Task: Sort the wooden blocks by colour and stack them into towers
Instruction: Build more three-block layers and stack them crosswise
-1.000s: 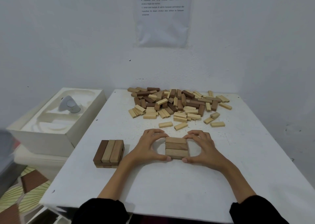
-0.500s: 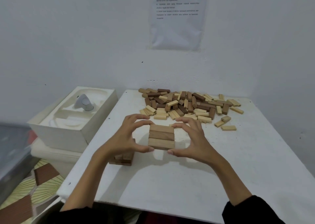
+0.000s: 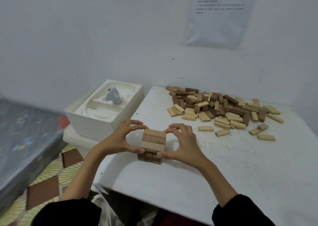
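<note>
Holding block layer [image 3: 153, 140], long axes left-right

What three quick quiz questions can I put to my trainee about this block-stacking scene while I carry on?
1. True or false: the left grip holds nothing.
2. On which part of the table does the loose pile of blocks lie? A near left corner; B far right; C centre front.
3. Fill in: the layer held between the left grip and the right grip has ___ blocks side by side.
Key: 1 false; 2 B; 3 three.
</note>
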A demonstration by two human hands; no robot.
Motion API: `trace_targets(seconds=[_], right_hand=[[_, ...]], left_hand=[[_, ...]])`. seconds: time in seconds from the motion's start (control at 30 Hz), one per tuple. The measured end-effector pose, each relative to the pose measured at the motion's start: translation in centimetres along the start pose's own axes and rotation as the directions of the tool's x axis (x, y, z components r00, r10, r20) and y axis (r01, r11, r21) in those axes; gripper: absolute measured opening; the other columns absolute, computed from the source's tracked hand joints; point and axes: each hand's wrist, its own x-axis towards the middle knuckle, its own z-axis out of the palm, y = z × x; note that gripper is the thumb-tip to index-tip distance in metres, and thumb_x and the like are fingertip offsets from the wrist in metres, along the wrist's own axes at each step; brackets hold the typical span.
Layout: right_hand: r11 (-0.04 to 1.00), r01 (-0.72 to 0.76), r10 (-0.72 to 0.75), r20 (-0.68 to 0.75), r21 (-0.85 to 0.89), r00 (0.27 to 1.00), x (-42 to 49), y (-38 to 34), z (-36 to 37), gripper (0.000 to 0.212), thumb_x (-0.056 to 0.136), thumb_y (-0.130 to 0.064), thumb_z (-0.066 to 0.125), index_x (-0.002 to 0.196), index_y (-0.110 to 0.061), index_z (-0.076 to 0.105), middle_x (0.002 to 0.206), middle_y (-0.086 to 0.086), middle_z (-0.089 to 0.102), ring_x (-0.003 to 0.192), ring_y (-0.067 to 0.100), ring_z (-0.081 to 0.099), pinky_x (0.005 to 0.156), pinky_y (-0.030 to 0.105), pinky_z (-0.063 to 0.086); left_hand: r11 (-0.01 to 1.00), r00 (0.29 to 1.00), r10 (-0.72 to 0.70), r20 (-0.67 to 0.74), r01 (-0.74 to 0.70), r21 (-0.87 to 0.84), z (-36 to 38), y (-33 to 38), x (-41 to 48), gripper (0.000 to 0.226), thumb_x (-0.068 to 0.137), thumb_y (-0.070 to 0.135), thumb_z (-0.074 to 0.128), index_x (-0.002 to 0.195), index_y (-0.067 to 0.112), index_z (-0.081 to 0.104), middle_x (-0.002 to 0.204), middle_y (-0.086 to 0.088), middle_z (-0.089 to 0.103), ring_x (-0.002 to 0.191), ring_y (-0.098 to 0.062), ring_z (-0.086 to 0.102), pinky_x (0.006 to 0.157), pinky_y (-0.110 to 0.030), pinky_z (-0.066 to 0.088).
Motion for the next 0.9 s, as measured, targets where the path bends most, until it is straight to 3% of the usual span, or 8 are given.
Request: trace_targets(seconds=[0.17, 0.37, 0.63, 0.9], right_hand=[[0.999, 0.004, -0.004, 0.005, -0.046, 1.000, 0.3, -0.4, 1.1, 0.092, 0.043, -0.082, 0.046, 0.121, -0.034, 0.052, 0.132, -0.011, 0.037, 0.121, 0.007, 0.024, 0.092, 0.023, 0.018], [0.996, -0.007, 0.006, -0.015, -0.087, 1.000, 0.4, -0.7, 1.2, 0.093, 0.043, -0.082, 0.043, 0.121, -0.034, 0.052, 0.134, -0.010, 0.037, 0.122, 0.008, 0.023, 0.094, 0.025, 0.019], [0.993, -0.043, 0.041, -0.021, -0.110, 0.999, -0.1, -0.8, 0.6, 0.095, 0.041, -0.083, 0.040, 0.122, -0.036, 0.051, 0.136, -0.010, 0.036, 0.124, 0.009, 0.023, 0.100, 0.030, 0.022], [0.992, -0.041, 0.042, 0.010, -0.116, 0.999, -0.2, -0.7, 0.7, 0.098, 0.039, -0.083, 0.039, 0.123, -0.035, 0.051, 0.135, -0.010, 0.037, 0.125, 0.011, 0.024, 0.092, 0.025, 0.017]], left_hand=[[1.000, 1.000, -0.015, 0.010, 0.015, -0.007, -0.1, -1.3, -0.4, 0.077, 0.041, 0.089, 0.061, 0.114, 0.073, 0.038, 0.134, 0.024, 0.034, 0.129, 0.001, 0.021, 0.105, -0.023, 0.020], [1.000, 0.999, -0.029, 0.028, 0.029, 0.011, -0.3, -1.7, -0.2, 0.071, 0.054, 0.064, 0.070, 0.117, 0.072, 0.037, 0.137, 0.015, 0.037, 0.129, -0.002, 0.021, 0.106, -0.026, 0.021], [1.000, 0.999, -0.001, 0.033, 0.000, 0.029, -0.2, -1.2, 0.2, 0.071, 0.056, 0.064, 0.069, 0.121, 0.055, 0.043, 0.137, 0.011, 0.038, 0.131, -0.006, 0.023, 0.107, -0.025, 0.021], [0.999, 0.999, -0.028, 0.046, 0.027, 0.033, 0.1, -1.2, 0.0, 0.071, 0.054, 0.064, 0.068, 0.120, 0.055, 0.042, 0.137, 0.010, 0.038, 0.128, -0.004, 0.022, 0.106, -0.025, 0.021]])
